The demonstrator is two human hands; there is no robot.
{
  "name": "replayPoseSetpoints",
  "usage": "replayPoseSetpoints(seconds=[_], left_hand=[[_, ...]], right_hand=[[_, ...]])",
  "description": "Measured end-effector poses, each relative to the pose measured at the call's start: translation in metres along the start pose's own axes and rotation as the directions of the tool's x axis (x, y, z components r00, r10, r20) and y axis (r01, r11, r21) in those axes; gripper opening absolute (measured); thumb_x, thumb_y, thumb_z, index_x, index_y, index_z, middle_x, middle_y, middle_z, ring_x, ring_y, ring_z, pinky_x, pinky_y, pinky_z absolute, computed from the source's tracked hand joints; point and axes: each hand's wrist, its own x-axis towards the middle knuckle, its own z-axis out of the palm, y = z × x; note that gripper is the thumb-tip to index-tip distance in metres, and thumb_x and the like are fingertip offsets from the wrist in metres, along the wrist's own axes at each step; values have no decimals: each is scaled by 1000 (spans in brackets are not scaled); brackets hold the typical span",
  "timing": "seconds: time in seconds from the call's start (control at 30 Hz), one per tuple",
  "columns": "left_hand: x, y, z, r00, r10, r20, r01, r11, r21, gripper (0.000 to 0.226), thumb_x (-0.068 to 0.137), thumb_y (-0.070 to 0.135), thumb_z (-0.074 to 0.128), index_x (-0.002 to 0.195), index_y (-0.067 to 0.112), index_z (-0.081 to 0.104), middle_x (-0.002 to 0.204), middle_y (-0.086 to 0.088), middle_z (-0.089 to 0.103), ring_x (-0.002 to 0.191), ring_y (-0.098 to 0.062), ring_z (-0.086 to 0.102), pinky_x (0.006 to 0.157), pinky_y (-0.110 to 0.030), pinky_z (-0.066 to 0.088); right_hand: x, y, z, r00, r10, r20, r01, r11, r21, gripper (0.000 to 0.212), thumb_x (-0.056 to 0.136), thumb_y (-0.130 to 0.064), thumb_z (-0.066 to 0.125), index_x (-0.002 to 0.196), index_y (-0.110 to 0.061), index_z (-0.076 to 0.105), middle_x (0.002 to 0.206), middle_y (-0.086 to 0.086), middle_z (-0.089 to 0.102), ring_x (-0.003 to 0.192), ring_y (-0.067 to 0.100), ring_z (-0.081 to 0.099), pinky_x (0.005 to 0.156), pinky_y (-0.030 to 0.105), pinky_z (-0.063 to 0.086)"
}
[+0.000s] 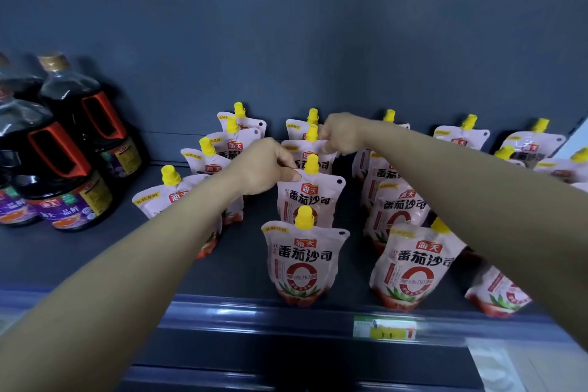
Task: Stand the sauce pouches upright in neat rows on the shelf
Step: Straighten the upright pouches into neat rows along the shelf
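Pink yellow-capped sauce pouches (304, 261) upright in rows

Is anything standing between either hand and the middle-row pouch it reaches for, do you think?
Nothing visible: the left hand pinches the second pouch at its top corner, the right hand the third pouch.

bottles (60, 149) stand left of pouch rows (305, 261) on shelf (241, 267).
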Motion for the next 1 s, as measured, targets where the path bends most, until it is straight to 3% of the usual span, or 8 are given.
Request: replayPoseSetpoints(seconds=[0.17, 0.27, 0.4, 0.53, 0.63, 0.8, 0.9, 1.0], left_hand=[[0, -6, -5, 999, -2, 37, 2, 1000, -9, 7, 78, 13, 72, 83, 8, 74, 69, 5, 65, 59, 6, 55, 54, 0, 39], [1, -7, -6, 999, -14, 36, 14, 1000, -16, 8, 79, 13, 71, 85, 8, 74, 67, 10, 62, 61, 3, 54, 52, 2, 37], [0, -3, -8, 998, -12, 69, 12, 1000, 3, 8, 79, 16, 71, 85, 11, 74, 78, 0, 68, 73, -7, 57, 68, -16, 45], [-5, -3, -17, 987, -27, 158, 29, 1000, -12, 31, 77, 44, 66, 82, 15, 73, 69, 4, 64, 68, -7, 58, 71, -24, 47], [-2, -4, -27, 999, -20, 51, 27, 989, -145, 35, 80, 44, 61, 86, 11, 71, 75, 0, 67, 75, -13, 63, 75, -26, 51], [24, -3, -26, 989, -35, -142, 29, 999, -44, 21, 84, 16, 66, 104, 10, 64, 90, 5, 60, 84, -10, 55, 69, -13, 41], [41, -4, -18, 997, -56, -51, 58, 997, 40, 27, 82, 15, 69, 107, 7, 63, 101, -4, 63, 94, -19, 58, 86, -30, 46], [54, -6, -10, 999, -50, 2, 50, 995, 91, 15, 83, 13, 66, 95, 5, 69, 94, -8, 67, 92, -23, 61, 84, -32, 48]], right_hand=[[0, 0, -4, 996, -48, 74, 55, 993, -100, 35, 90, -6, 57, 59, -9, 40, 63, 7, 36, 65, 22, 38, 46, 26, 24], [2, 0, -5, 993, -74, 92, 83, 991, -102, 17, 91, -5, 56, 75, 0, 54, 75, 12, 44, 77, 31, 45, 48, 26, 28], [4, 2, -3, 992, -65, 109, 67, 998, -20, 35, 91, -5, 56, 60, -11, 39, 61, 5, 38, 73, 21, 44, 46, 18, 28], [0, 7, -12, 997, 2, 83, -16, 985, 172, 11, 88, -9, 59, 92, -19, 60, 81, 3, 61, 71, 18, 58, 57, 19, 45], [2, 15, -25, 999, 42, 7, -42, 947, 319, 23, 88, -7, 58, 108, -7, 69, 90, 8, 67, 85, 26, 67, 67, 25, 51], [19, 22, -22, 980, 98, -171, -66, 981, 182, 31, 90, -6, 51, 116, 6, 63, 120, 21, 65, 113, 36, 59, 94, 37, 50], [29, 21, -13, 990, 68, -125, -53, 992, 115, 28, 87, -8, 55, 108, 9, 64, 110, 25, 65, 98, 35, 61, 89, 42, 52], [38, 23, -8, 991, 86, -103, -76, 993, 95, 24, 85, -5, 56, 61, -4, 55, 66, 15, 55, 70, 28, 55, 57, 29, 40]])
